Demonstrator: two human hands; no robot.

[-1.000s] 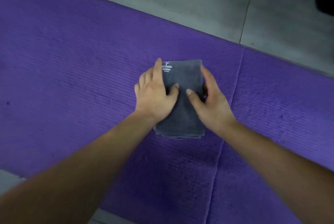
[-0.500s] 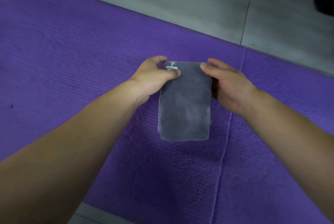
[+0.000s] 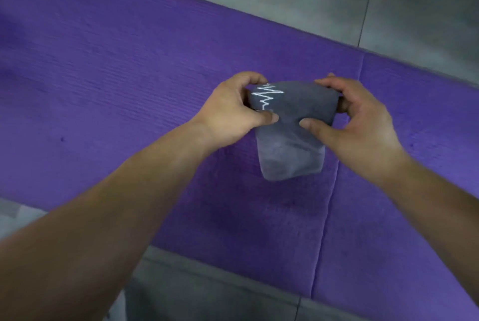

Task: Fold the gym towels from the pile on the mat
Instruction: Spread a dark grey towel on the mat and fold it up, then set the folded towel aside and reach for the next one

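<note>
L hand (image 3: 230, 110) pinches towel (image 3: 293, 149) at far-left corner, thumb on top, fingers curled under. R hand (image 3: 357, 123) grips far-right corner same way. Far end raised + arched; near end rests on mat (image 3: 129, 74), approx midway btw far + near edges, just left of seam (image 3: 329, 204).

Step, prob: halving fold. Keep corners level, lay onto near end, square edges, press flat.

Towel grey, soft, nappy, thick layered strip; white zigzag stitching (image 3: 267, 95) by L corner. Mat purple, fine-ribbed.

Our left hand (image 3: 229, 113) and right hand (image 3: 363, 126) gripping a folded grey towel (image 3: 293, 144) between them, white zigzag stitching (image 3: 269, 95) beside our left fingers (image 3: 246, 78), thumbs on its near face, lower end hanging below them, purple mat (image 3: 129, 74) underneath.
</note>
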